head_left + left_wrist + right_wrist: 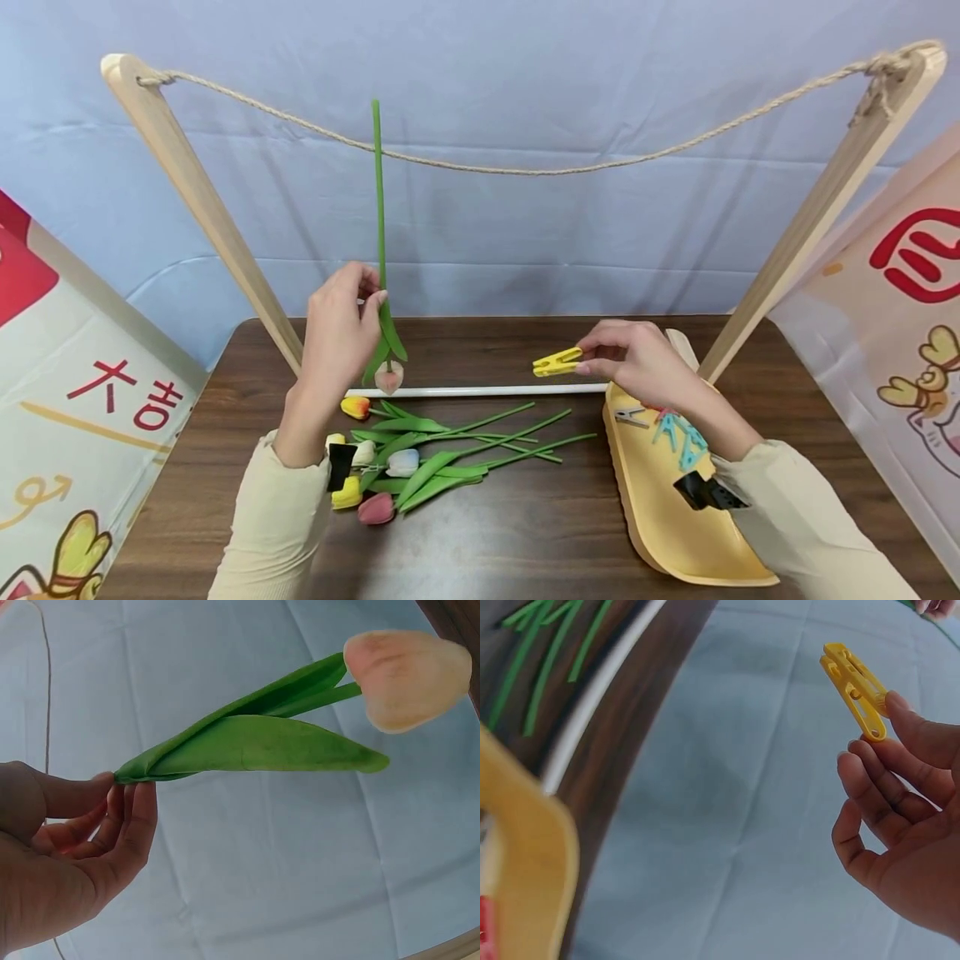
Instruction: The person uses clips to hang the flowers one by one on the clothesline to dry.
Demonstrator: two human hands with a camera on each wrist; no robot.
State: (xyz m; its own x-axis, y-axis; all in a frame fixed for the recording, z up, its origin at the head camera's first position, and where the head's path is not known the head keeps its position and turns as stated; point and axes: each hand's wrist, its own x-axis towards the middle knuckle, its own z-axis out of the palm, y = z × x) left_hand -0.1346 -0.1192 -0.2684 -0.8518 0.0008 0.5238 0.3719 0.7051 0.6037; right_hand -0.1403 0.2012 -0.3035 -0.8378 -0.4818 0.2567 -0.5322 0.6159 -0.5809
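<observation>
My left hand (347, 321) pinches an artificial tulip by its stem where the leaves start. The tulip hangs upside down, its pale peach bloom (409, 679) low and its green stem (378, 192) pointing up, overlapping the rope (525, 172) in the head view. Between thumb and fingers my right hand (626, 358) holds a yellow clothespin (859, 691) by its handle end, its tip pointing left. More tulips (427, 450), with yellow, white, pink and orange-yellow blooms, lie on the table below my left hand.
The rope sags between two wooden posts (202, 208) (821, 217). A white bar (480, 391) runs low between them. Under my right forearm a yellow tray (675, 533) holds several clothespins (678, 437). Everything stands on a dark wooden table (525, 533) before a pale blue cloth.
</observation>
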